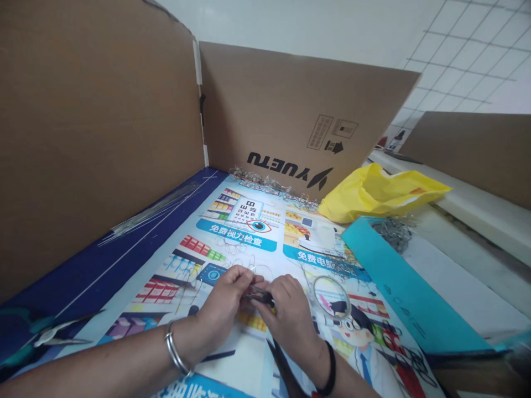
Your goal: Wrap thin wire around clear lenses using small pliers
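My left hand (222,304), with a silver bangle at the wrist, is closed in a pinch on a thin wire (254,271) above the printed poster. My right hand (290,309), with a black band at the wrist, is wrapped round small dark pliers (262,296). The jaws of the pliers point at the left fingertips; whether they grip the wire is hidden. Loose thin wires lie on the poster (257,359) around both hands. Just right of my right hand rests a coil of pale wire (332,297). Below that hand lies a dark-bladed tool (284,367), partly covered.
Scissors (53,334) lie open at the left. Straight wires (153,213) lie along the cardboard wall (99,110). A wire tangle (392,235) sits by a turquoise box (398,293), with a yellow bag (373,193) behind it. Dark loops (415,359) lie at the lower right.
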`<action>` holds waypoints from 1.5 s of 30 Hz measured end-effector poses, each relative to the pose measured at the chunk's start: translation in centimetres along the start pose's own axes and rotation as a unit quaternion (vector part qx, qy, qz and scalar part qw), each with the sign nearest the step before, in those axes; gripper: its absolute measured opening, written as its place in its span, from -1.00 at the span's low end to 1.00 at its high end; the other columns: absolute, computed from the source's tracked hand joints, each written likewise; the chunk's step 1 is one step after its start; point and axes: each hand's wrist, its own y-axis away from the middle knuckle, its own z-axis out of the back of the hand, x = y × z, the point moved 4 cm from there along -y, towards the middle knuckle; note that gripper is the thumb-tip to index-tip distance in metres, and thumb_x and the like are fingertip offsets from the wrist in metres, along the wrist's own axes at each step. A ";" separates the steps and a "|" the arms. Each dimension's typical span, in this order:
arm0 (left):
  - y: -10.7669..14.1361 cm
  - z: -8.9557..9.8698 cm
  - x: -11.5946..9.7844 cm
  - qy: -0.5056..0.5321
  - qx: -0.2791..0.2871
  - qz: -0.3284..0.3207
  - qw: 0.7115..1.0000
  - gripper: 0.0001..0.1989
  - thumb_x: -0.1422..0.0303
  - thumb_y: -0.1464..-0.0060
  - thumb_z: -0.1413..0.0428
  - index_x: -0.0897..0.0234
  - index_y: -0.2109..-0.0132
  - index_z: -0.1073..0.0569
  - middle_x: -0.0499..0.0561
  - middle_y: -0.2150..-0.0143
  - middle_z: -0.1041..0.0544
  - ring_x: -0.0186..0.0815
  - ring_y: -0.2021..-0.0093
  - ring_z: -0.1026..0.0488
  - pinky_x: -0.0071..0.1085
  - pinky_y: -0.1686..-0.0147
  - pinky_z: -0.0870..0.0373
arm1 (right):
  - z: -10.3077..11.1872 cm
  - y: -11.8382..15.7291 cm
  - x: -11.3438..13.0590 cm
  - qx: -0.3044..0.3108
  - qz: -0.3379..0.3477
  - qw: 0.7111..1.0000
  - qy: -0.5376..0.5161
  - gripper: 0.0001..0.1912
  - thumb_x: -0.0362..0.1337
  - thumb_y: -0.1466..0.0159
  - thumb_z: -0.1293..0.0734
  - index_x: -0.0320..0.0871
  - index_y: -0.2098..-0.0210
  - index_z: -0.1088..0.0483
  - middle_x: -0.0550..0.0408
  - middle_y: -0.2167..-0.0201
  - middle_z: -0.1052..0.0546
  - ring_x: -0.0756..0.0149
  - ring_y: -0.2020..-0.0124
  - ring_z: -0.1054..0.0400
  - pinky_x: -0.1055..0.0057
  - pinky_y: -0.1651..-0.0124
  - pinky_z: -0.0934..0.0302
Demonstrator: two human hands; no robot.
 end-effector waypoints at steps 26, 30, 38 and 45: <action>0.1 0.0 0.1 -0.027 0.026 0.012 0.999 -0.76 0.26 0.01 -0.14 0.27 0.44 -0.24 -0.04 0.43 -0.46 -0.35 0.44 -0.41 -0.40 0.39 -0.29 | 0.1 0.2 -1.0 0.027 -0.043 0.998 -0.020 -0.89 -0.32 -0.18 -0.29 -0.15 0.45 -0.26 0.09 0.47 -0.35 0.28 0.38 -0.18 0.36 0.33 -0.05; 0.2 -0.1 0.0 -0.022 0.023 0.004 0.999 -0.73 0.23 0.06 -0.18 0.28 0.44 -0.26 -0.02 0.41 -0.47 -0.32 0.40 -0.43 -0.37 0.34 -0.31 | 0.0 0.2 -0.9 0.030 -0.045 0.998 -0.019 -0.91 -0.32 -0.17 -0.28 -0.15 0.45 -0.27 0.08 0.48 -0.35 0.28 0.38 -0.19 0.36 0.33 -0.06; 0.2 0.0 0.3 -0.047 0.022 -0.013 0.999 -0.78 0.23 0.00 -0.13 0.26 0.42 -0.28 -0.02 0.39 -0.49 -0.34 0.43 -0.41 -0.37 0.33 -0.32 | -0.1 0.2 -0.6 0.020 -0.074 0.996 -0.040 -0.94 -0.38 -0.11 -0.25 -0.14 0.47 -0.26 0.10 0.48 -0.35 0.29 0.38 -0.18 0.38 0.34 -0.05; 0.1 0.0 0.3 -0.057 0.034 -0.024 0.998 -0.78 0.25 0.00 -0.13 0.27 0.43 -0.29 -0.02 0.37 -0.48 -0.32 0.36 -0.41 -0.39 0.30 -0.29 | 0.1 0.3 -0.9 0.015 -0.082 0.995 -0.046 -0.91 -0.44 -0.05 -0.23 -0.13 0.48 -0.24 0.10 0.50 -0.32 0.28 0.39 -0.17 0.38 0.36 -0.03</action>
